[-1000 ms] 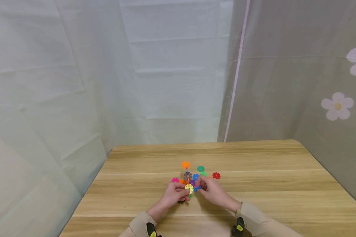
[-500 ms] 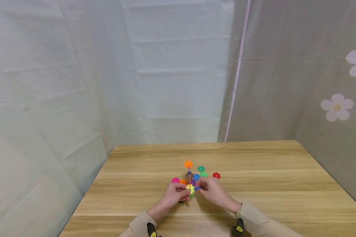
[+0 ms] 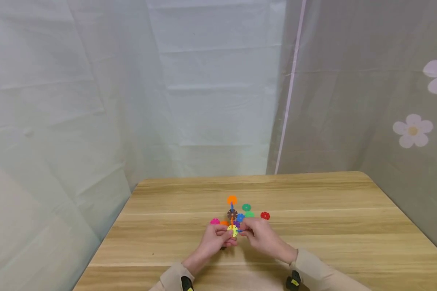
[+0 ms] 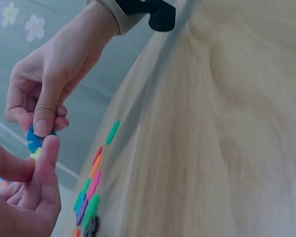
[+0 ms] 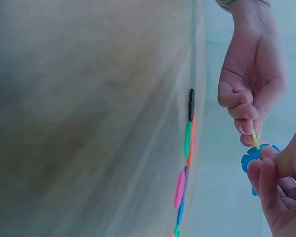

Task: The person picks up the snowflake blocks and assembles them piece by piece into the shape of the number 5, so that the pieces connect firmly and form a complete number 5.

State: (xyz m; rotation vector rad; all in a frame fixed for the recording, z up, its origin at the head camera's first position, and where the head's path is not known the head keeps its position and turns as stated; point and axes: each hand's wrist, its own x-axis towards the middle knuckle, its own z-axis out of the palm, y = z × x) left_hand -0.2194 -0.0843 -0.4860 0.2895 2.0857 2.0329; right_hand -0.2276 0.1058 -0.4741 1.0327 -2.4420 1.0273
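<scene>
In the head view my left hand [image 3: 215, 239] pinches a yellow notched disc [image 3: 232, 230] above the table. From that disc a chain extends away: an edge-on orange disc [image 3: 232, 221], a brown disc [image 3: 232, 214], an edge-on blue disc [image 3: 232, 206] and an orange disc [image 3: 232, 200] at its far end. My right hand [image 3: 266, 239] pinches another blue disc [image 5: 250, 157] between thumb and fingers. Its edge meets the yellow disc's right side, seen close up in the right wrist view. Fingers hide part of both discs.
Several loose notched discs lie on the wooden table [image 3: 160, 242] beneath and beyond the hands. Among them are a red disc [image 3: 265, 216], a dark green disc [image 3: 246, 207], a pink disc [image 3: 215, 221] and a black disc [image 4: 91, 226]. Pale curtains [image 3: 218, 89] hang behind.
The blue disc in my right hand has turned edge-on and come against the yellow one. The chain's far end has swung slightly right and up in view. Both hands stay nearly in place.
</scene>
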